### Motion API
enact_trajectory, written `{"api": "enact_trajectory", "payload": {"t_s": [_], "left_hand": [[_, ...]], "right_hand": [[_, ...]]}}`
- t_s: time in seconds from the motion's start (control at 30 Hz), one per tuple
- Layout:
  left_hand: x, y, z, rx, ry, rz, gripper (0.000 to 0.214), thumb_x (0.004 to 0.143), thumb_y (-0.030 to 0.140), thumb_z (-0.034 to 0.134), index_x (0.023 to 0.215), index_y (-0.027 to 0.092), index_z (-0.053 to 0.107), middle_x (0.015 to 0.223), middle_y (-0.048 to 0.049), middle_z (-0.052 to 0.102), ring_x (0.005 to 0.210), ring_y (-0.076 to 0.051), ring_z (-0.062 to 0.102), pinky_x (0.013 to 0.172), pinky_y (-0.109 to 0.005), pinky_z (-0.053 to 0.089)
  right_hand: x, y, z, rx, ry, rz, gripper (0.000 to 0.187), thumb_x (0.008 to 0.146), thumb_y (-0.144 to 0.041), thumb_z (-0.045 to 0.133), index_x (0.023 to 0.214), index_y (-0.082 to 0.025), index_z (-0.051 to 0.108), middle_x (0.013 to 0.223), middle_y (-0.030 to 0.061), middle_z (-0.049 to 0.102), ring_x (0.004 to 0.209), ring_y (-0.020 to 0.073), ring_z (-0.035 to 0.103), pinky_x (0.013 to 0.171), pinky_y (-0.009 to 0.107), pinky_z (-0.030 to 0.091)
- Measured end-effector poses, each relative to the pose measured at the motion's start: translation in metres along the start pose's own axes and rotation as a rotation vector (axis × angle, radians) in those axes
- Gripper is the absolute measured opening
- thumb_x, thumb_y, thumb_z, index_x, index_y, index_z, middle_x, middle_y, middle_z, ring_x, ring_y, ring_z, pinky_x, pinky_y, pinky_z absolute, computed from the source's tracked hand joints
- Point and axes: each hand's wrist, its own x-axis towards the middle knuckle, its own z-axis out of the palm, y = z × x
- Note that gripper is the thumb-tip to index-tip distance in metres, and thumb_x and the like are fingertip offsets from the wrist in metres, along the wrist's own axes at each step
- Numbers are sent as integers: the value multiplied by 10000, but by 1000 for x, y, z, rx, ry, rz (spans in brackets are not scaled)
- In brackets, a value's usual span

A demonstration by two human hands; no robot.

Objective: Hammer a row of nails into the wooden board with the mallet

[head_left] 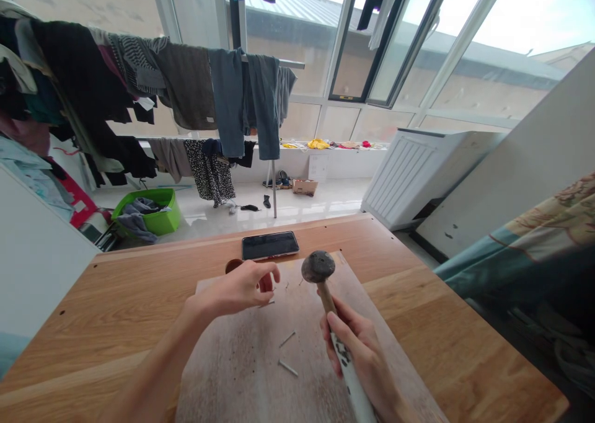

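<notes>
My right hand (360,355) is closed round the wooden handle of a hammer (318,268), whose grey head is raised above a pale board (242,373) on the wooden table (116,311). My left hand (237,289) hovers over the far part of the board with fingers pinched on a small nail (270,301). Two loose nails (287,338) lie on the board between my hands. A black phone (270,245) lies at the table's far edge.
A small brown round object (232,265) sits behind my left hand. Beyond the table stand a clothes rack (186,94) hung with garments, a green basin (153,211) of laundry, a white appliance (418,169) and windows. Patterned fabric (548,224) hangs at the right.
</notes>
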Motion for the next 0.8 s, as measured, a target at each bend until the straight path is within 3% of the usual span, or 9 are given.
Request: {"api": "enact_trajectory", "payload": {"t_s": [0.17,0.27,0.53,0.67,0.8], "left_hand": [[10,-12,7,-122,143,22,127,831,288,616,859,192,694,788,-5,684,745,-154,605,700,-252,472],[12,-17,10,-154,139,26,130,819,292,620,812,184,692,757,-2,667,701,-142,568,670,-246,456],[13,-20,12,-156,138,52,93,791,244,613,776,181,682,740,10,650,661,-119,523,629,-223,423],[13,-25,17,-191,133,39,76,775,237,633,792,177,677,734,13,638,645,-115,526,588,-212,409],[10,-32,25,-273,203,34,139,764,255,661,875,172,671,776,2,664,656,-115,543,606,-219,432]], "right_hand": [[0,1,0,11,8,12,434,859,-560,686,1012,-154,676,672,-45,555,356,25,448,330,140,339],[-1,0,1,13,7,15,441,855,-576,684,973,-151,678,657,-47,546,354,25,442,326,138,330],[0,1,-1,24,-4,-15,457,876,-538,679,1124,-155,680,686,-43,564,354,23,453,332,140,329],[0,3,-1,36,-15,-14,481,886,-537,670,1174,-152,660,682,-46,562,356,25,452,331,140,327],[0,5,0,34,-25,-16,481,894,-521,667,1194,-146,649,676,-49,557,357,27,451,332,141,330]]}}
